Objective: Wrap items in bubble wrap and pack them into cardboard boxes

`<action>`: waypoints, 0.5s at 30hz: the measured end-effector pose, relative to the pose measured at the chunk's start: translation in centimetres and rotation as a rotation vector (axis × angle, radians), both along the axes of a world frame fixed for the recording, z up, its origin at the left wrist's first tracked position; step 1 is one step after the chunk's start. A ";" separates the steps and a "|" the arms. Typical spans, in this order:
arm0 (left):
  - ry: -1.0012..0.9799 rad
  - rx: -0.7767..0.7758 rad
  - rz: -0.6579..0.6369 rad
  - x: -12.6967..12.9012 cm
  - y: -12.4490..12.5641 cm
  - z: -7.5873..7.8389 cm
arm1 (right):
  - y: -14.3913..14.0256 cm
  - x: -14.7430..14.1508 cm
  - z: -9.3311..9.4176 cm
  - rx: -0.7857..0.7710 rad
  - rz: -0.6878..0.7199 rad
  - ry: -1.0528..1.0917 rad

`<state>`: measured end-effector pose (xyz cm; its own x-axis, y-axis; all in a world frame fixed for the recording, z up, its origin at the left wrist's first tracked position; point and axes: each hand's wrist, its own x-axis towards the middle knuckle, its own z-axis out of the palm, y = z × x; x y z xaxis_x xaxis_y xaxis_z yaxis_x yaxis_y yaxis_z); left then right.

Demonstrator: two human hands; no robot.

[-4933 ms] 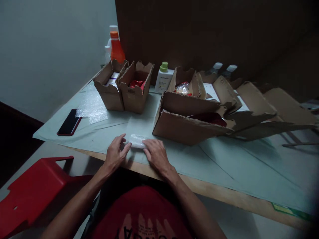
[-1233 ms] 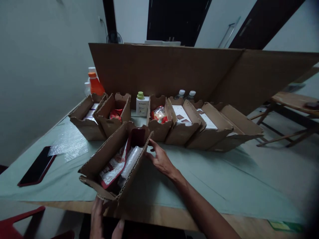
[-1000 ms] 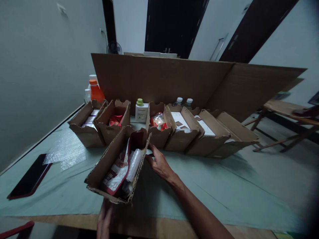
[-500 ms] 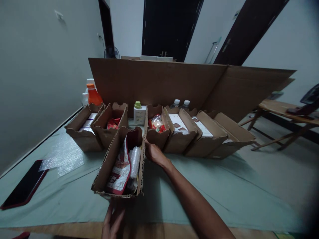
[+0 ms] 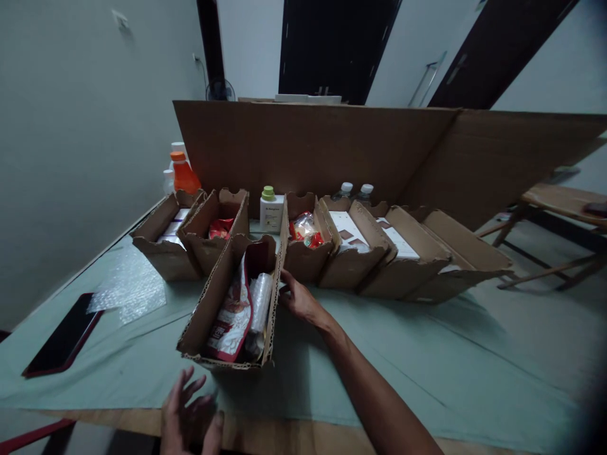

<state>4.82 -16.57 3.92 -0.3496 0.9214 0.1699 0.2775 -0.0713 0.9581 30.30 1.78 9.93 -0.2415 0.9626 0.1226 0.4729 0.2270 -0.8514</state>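
Table (image 5: 427,354), wooden front edge, top covered by pale green sheet (image 5: 474,341). Directly on sheet: row of open cardboard boxes (image 5: 360,259) along the back; one long cardboard box (image 5: 208,303) set forward, end-on toward the near edge; white bottle with green cap (image 5: 271,212) between back boxes; orange bottle (image 5: 183,175) at far left corner; bubble wrap piece (image 5: 128,287) at left; dark phone (image 5: 64,335) just beside it; tall cardboard sheet (image 5: 332,151) upright behind the row.
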 end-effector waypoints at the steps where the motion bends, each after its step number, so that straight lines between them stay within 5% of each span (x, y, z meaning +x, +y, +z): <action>1: -0.017 -0.046 0.020 -0.3 0.6 0.4 | 0.4 0.0 -0.3 -0.003 0.002 0.035; 6: -0.009 -0.141 -0.108 -0.4 3.5 2.2 | 1.2 0.7 -1.2 0.017 -0.021 0.093; 15: -0.049 -0.155 -0.169 0.6 5.0 2.2 | -0.6 0.7 -1.8 0.086 -0.142 0.081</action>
<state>5.38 -11.57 6.11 -0.1930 0.9812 0.0082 0.2269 0.0365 0.9732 31.02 1.21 8.08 -0.0895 0.9714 0.2198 0.4360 0.2366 -0.8683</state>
